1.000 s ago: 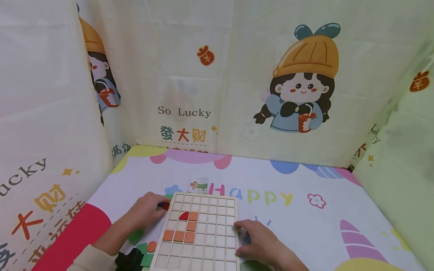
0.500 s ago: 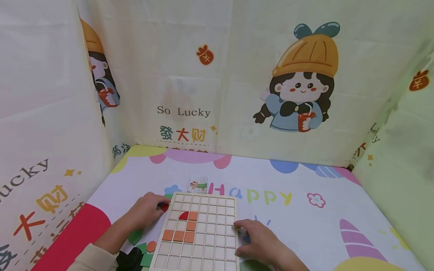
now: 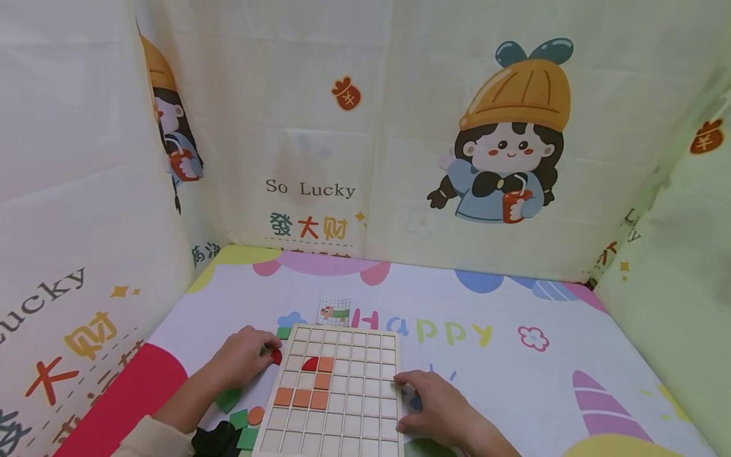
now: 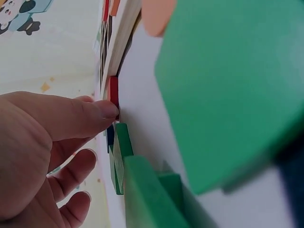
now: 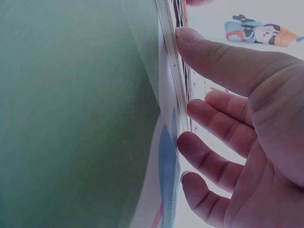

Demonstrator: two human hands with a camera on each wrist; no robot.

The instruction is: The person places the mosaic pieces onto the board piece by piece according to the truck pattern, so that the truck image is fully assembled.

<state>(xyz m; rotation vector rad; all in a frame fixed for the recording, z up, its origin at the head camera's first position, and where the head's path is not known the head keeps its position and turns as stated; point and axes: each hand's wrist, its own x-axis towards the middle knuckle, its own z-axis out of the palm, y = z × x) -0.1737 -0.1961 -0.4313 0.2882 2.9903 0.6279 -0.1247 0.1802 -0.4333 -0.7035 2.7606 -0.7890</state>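
Observation:
In the head view, a wooden grid board [image 3: 365,400] lies flat on the table. Several orange square tiles [image 3: 301,398] and a red quarter-round tile [image 3: 311,364] sit in its cells. Just outside its left edge, my left hand [image 3: 242,357] pinches a small red tile [image 4: 113,90] between thumb and forefinger, low over the tabletop. A dark blue tile [image 4: 110,135] shows below that tile in the left wrist view. My right hand [image 3: 440,406] rests its thumb and forefinger along the board's right edge, fingers loosely bent.
Green tiles [image 3: 247,438], an orange round tile [image 3: 256,416] and a black item [image 3: 217,439] lie left of the board. A small pattern card [image 3: 334,311] lies behind it. Printed cloth walls [image 3: 400,158] close in the back and sides.
My left hand has shifted slightly, and the red tile has moved a little toward me. The dark blue tile beside it has gone from the head view. My right hand and the board have stayed put.

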